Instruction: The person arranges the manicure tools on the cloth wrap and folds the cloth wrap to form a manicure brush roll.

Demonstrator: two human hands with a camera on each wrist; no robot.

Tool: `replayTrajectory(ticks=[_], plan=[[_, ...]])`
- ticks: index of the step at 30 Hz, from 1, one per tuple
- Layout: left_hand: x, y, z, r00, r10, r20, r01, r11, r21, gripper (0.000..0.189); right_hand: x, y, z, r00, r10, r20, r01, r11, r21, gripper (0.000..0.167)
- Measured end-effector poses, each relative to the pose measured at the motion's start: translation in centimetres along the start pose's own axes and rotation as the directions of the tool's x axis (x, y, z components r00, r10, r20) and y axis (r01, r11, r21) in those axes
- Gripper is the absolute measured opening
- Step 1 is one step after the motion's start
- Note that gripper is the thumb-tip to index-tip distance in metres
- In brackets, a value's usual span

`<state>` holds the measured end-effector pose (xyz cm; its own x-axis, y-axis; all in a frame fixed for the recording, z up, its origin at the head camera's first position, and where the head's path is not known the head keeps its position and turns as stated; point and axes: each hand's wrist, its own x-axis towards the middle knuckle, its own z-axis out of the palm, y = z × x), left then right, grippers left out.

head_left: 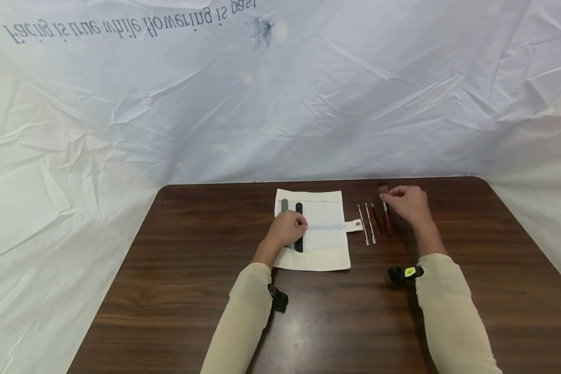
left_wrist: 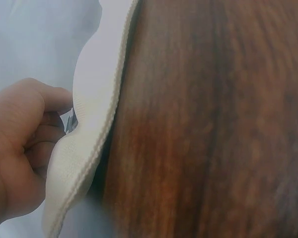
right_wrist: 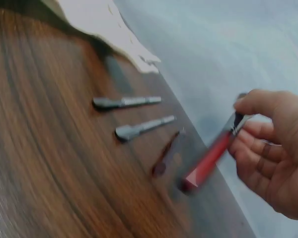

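My left hand (head_left: 287,228) is over a cream fabric pouch (head_left: 327,259) lying unrolled. Its curled fingers pinch a thin silvery-grey piece (left_wrist: 70,121), mostly hidden behind the pouch's edge in the left wrist view. Beside that hand a grey strip (head_left: 284,204) and a black strip (head_left: 299,245), like nail files, lie in the pouch. With thumb and fingertips my right hand (head_left: 409,203) pinches a brush (right_wrist: 208,161) near its dark bristle end, the red handle slanting down toward the table. Left of the brush lie two slim metal tools (head_left: 363,226) and a dark red one (head_left: 377,222).
Everything lies on a dark wooden table (head_left: 191,234). A snap strap (head_left: 354,226) sticks out from the pouch's right side, close to the metal tools. Wrinkled white sheeting (head_left: 308,104) hangs behind the far edge and at both sides.
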<state>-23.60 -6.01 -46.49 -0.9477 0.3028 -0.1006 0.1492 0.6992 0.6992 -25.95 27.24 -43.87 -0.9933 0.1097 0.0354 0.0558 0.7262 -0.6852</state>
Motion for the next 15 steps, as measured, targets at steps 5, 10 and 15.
replayTrajectory(ticks=[5,10,15], plan=[[0.1,0.0,0.1,1.0,0.001,0.002,-0.001,1.0,0.01,0.018,-0.1,-1.3,0.3,0.999,0.004,-0.041,0.003,0.986,0.166,0.044],[0.1,0.0,0.1,1.0,0.001,0.006,-0.001,1.0,0.021,0.019,-0.2,-2.4,0.6,0.998,-0.013,-0.065,0.033,0.949,0.312,0.044],[0.1,0.0,0.0,1.0,0.004,-0.002,-0.004,1.0,0.025,0.019,0.0,-3.9,1.2,1.0,-0.015,0.019,0.002,0.828,0.56,0.031]])
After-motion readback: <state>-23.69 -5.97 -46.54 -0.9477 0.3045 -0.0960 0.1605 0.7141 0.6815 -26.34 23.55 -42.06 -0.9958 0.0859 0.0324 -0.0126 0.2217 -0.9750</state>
